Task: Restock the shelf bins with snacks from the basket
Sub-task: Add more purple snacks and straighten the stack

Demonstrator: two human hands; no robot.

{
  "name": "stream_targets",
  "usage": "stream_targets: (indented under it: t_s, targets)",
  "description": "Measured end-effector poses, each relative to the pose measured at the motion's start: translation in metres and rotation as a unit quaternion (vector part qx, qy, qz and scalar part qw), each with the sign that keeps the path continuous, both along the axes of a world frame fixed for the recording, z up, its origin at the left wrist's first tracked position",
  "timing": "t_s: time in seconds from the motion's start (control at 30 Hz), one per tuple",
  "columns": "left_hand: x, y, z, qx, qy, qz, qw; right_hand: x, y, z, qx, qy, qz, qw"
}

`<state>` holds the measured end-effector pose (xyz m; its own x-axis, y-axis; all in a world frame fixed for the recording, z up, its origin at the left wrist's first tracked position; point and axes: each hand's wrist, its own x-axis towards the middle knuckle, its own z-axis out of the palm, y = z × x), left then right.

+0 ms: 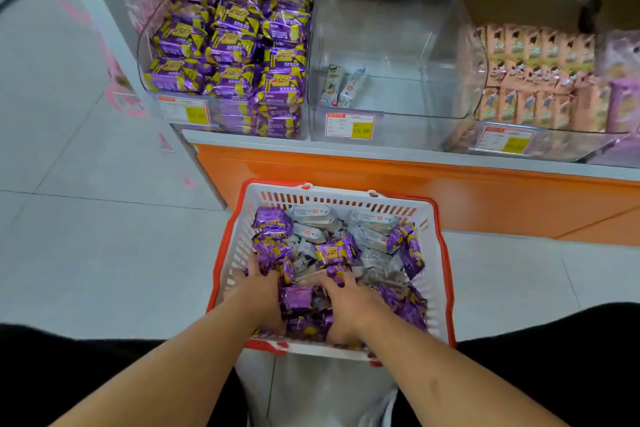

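Reaching into the white basket (429, 218) at lower centre, the left hand (258, 291) and right hand (346, 305) were buried among purple snacks (334, 253) and grey snacks (372, 218); their grip cannot be told. Above, the left bin (145, 55) was packed purple, the middle bin (391, 55) nearly bare.
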<state>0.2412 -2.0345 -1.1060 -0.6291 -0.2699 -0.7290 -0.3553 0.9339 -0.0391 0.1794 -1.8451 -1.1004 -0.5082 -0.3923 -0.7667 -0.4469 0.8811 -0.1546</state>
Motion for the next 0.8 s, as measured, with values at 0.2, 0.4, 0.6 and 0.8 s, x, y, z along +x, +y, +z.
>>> stream_targets:
  t_s: [0.2, 0.4, 0.6, 0.8]
  targets:
    - [-0.002, 0.010, -0.028, -0.045, -0.006, -0.022, 0.999, 0.010, -0.005, -0.020, 0.014, 0.013, -0.066, 0.998]
    - [-0.007, 0.015, -0.016, -0.089, 0.008, -0.058, 0.994, 0.012, -0.004, -0.016, -0.044, 0.026, -0.084, 0.995]
    - [-0.009, 0.015, 0.011, -0.077, 0.034, -0.058, 0.995, -0.001, -0.006, -0.009, -0.094, 0.029, -0.127, 0.987]
    - [-0.008, 0.010, 0.029, -0.033, 0.069, -0.013, 0.997, -0.006, -0.004, -0.002, -0.131, 0.055, -0.157, 0.977]
